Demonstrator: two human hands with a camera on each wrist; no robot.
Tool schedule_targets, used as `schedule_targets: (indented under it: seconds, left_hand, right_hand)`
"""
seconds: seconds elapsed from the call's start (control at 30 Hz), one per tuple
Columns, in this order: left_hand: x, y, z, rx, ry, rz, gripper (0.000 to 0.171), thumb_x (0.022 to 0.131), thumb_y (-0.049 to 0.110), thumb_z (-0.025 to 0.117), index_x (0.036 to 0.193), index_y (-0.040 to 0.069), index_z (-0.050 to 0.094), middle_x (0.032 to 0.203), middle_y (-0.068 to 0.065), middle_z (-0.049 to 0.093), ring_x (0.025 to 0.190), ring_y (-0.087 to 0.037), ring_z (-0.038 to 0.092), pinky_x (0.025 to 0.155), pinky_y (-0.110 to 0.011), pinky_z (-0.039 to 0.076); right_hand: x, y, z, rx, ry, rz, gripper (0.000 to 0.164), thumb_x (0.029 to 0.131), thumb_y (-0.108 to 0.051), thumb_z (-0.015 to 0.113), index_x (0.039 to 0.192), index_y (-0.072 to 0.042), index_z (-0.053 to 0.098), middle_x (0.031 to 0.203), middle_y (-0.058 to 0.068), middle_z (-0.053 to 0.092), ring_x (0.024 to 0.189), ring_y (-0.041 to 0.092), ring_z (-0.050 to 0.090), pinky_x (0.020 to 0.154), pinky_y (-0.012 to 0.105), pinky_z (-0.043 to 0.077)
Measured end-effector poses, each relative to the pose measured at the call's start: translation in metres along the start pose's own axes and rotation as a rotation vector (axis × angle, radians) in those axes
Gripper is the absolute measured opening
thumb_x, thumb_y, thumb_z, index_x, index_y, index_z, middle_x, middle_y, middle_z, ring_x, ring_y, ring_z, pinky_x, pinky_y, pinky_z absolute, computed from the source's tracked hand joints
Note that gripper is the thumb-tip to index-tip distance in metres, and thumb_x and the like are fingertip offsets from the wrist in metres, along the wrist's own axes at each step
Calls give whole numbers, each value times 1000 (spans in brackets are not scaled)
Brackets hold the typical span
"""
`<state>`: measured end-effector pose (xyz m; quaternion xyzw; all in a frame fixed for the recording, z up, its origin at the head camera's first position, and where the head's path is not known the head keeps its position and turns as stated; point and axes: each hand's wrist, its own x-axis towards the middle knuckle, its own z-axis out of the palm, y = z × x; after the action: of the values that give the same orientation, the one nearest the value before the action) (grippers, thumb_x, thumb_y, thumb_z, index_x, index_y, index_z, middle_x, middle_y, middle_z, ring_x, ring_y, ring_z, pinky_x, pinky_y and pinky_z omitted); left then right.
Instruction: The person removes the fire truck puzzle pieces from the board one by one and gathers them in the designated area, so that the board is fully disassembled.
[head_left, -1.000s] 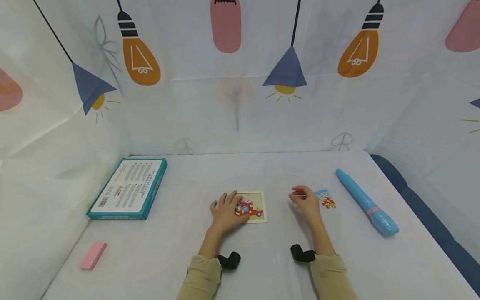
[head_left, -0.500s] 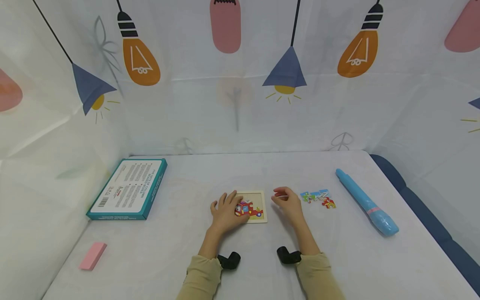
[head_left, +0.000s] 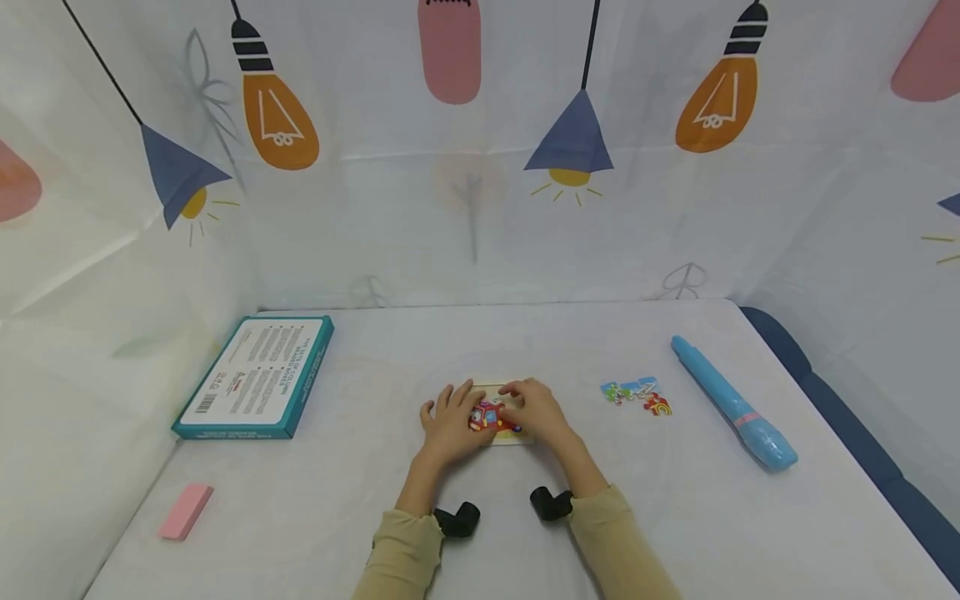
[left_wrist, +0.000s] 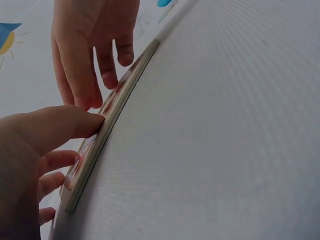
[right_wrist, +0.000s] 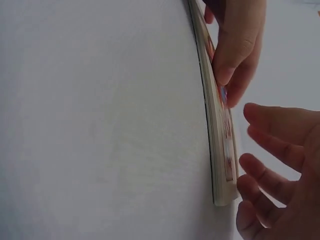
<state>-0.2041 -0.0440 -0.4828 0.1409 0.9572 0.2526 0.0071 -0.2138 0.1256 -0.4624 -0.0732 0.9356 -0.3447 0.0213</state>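
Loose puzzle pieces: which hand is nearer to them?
Right. The right hand is over the board's right side, left of the loose puzzle pieces; the left hand is farther off, at the board's left side.

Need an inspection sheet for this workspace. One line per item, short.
Surface: white table, bare around the work.
Job's things: puzzle board with a red vehicle picture; loose puzzle pieces to its right.
Clutter: teal box and pink block at left; long blue object at right, use unclear.
Hands: left hand rests thumb and fingers on the board; right hand is at the board's right side, no piece visible in its fingers.
Cables: nothing seen; the lamp cords are printed.
Surroundings: white curtain with printed lamps; dark blue padding beyond the right edge.
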Motion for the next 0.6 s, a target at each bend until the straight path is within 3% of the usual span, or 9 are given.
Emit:
schedule_targets:
  seconds: [0.13,0.23,0.4,0.6]
  left_hand:
    - [0,0,-2,-24,-2,-5,57,74,42,69,124,19,54,145,-4,37,134,-33,24,98,-60,15]
    - [0,0,-2,-37,-2,-1,49,73,41,69,116,20,57,145,-5,38,133,-34,25,98,-61,15]
    - [0,0,-2,-20,2,0,43,74,40,69,111,20,59,145,-5,37,134,-34,25,98,-61,15]
    - [1,1,-4,-25,0,2,43,74,40,69,111,20,60,145,-5,37,134,-35,25,98,-61,15]
  right_hand:
    - [5,-4,3,-157,-62,-43,36,75,-24,75,109,-12,67,98,11,53,88,27,50,74,40,43]
    - [7,-7,4,-174,-83,-26,36,74,-25,77,107,-13,67,100,12,51,90,29,49,75,42,43]
    - [9,-8,4,-129,-84,-3,37,72,-22,79,104,-12,63,99,12,50,92,31,49,78,44,43]
    - [11,-8,3,15,-74,-18,41,68,-11,81,98,-13,54,95,9,58,88,25,51,75,39,42]
